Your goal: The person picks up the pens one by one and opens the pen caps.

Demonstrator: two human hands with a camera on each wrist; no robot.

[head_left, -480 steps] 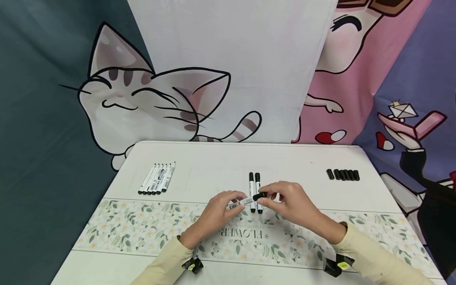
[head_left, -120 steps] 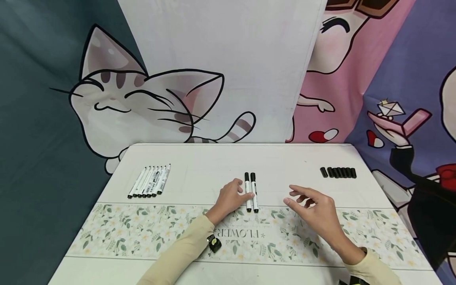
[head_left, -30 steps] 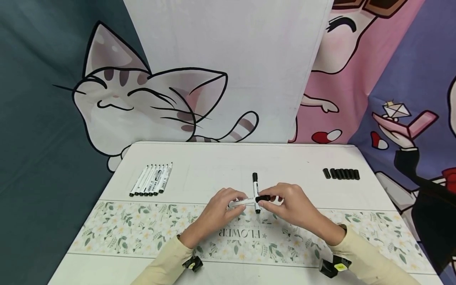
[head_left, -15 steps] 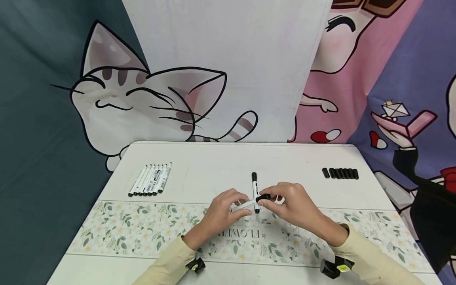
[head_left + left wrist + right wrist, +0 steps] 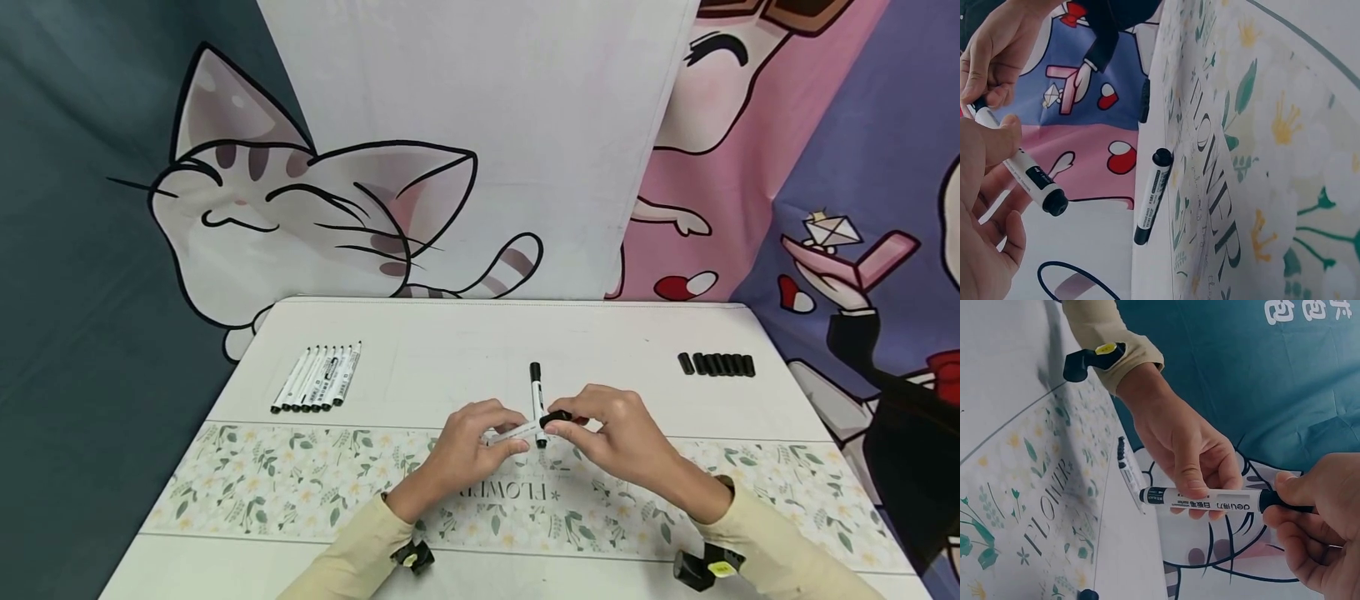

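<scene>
Above the middle of the table, my left hand (image 5: 467, 443) holds the white barrel of a whiteboard marker (image 5: 1235, 500) between thumb and fingers. My right hand (image 5: 618, 429) pinches the marker's black cap (image 5: 555, 417). In the right wrist view the cap meets the barrel; whether it is fully seated I cannot tell. The marker slants slightly, cap end to the right. Just behind and below it, a second capped marker (image 5: 536, 390) lies on the table. That one shows whole in the left wrist view, with black at both ends.
On the table's left, several uncapped white markers (image 5: 318, 379) lie side by side, tips away from me. A row of several loose black caps (image 5: 716, 364) is at the far right. A floral cloth strip (image 5: 300, 483) crosses the table (image 5: 442, 342), and a printed curtain hangs behind.
Sixteen seconds ago two markers lay in the middle; now one does, the other being in my hands. The left marker group and cap row each gained one. Over the last second, the held marker tilted slightly.
</scene>
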